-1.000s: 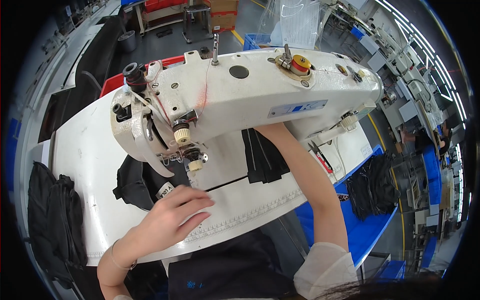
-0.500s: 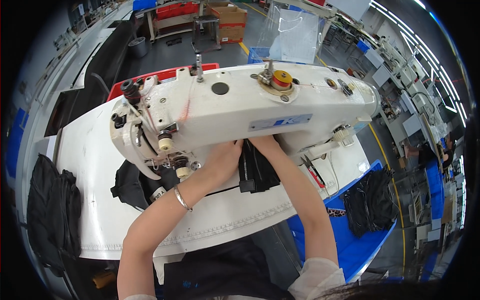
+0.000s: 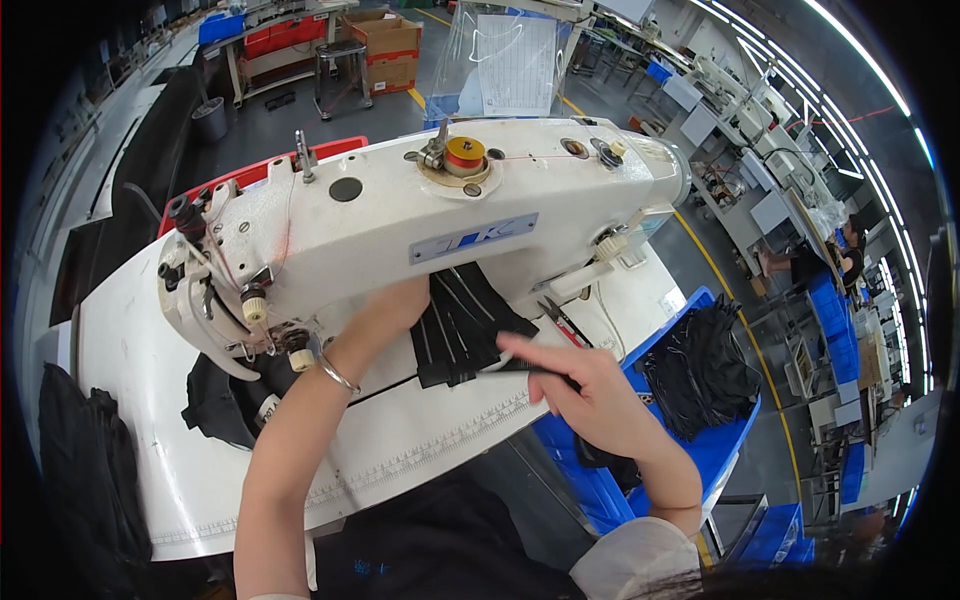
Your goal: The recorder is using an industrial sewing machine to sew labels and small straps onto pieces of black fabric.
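A white sewing machine (image 3: 360, 225) stands on a white table. Under its arm lies a fanned bundle of black zipper strips (image 3: 455, 325) with pale lines along them. My left hand (image 3: 395, 305) reaches beneath the machine arm against the bundle's left side, its fingers mostly hidden. To the right of the bundle, my right hand (image 3: 590, 395) pinches a thin black strip (image 3: 520, 368) that runs to the bundle's near edge; its index finger is stretched out. Black fabric (image 3: 215, 400) with a white label lies by the needle end. Red-handled thread snips (image 3: 567, 325) rest right of the bundle.
A blue bin (image 3: 575, 465) at the table's right holds a heap of black zipper strips (image 3: 700, 370). Black fabric (image 3: 90, 460) hangs over the left table edge. A red tray (image 3: 265, 172) sits behind the machine. Another person (image 3: 835, 260) is far right.
My right hand has drawn out from beneath the machine arm toward me and to the right, with a thin black strip in it. The zipper bundle is now fanned wider. The view has shifted right.
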The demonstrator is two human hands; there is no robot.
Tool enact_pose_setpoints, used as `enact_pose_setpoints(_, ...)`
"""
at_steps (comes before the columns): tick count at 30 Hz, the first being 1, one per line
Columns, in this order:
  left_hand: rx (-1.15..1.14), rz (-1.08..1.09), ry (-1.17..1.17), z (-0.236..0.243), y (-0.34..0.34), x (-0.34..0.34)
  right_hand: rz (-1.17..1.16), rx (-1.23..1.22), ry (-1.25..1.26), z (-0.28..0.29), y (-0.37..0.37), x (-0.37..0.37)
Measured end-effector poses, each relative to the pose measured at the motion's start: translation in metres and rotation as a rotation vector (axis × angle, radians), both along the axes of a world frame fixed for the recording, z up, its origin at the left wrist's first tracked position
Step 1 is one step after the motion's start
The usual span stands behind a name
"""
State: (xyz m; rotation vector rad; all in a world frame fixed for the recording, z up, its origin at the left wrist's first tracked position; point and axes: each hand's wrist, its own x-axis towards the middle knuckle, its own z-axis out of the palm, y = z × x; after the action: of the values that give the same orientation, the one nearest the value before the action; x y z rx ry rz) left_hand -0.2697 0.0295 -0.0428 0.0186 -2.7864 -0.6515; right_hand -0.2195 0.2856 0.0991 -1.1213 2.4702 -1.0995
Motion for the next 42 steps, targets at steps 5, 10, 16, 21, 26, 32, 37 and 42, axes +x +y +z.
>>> enact_pose_setpoints(5,0.236,-0.506,-0.035,0.058,0.033,0.075,0.191,0.043,-0.995,-0.01,0.005,0.02)
enact_pose_setpoints(10,1.133,-0.492,-0.72,0.107,0.021,0.216,0.306,-0.16,-1.053,-0.026,-0.017,0.063)
enact_pose_setpoints(16,1.04,0.076,-0.033,0.091,0.001,0.306,0.439,-0.1,-0.592,-0.053,-0.055,0.106)
enact_pose_setpoints(21,0.948,0.184,0.219,0.1,0.009,0.32,0.482,-0.277,-0.541,-0.059,-0.092,0.129)
enact_pose_setpoints(26,1.169,0.028,0.309,0.097,0.012,0.314,0.451,-0.516,-0.29,-0.057,-0.108,0.14)
enact_pose_setpoints(32,1.445,0.035,0.323,0.083,0.016,0.32,0.339,-0.719,-0.147,-0.064,-0.109,0.148)
enact_pose_setpoints(37,1.075,0.064,0.287,0.08,0.018,0.33,0.401,-0.644,-0.264,-0.061,-0.099,0.149)
enact_pose_setpoints(42,1.107,0.101,0.337,0.081,0.029,0.332,0.37,-0.666,-0.364,-0.057,-0.094,0.152)
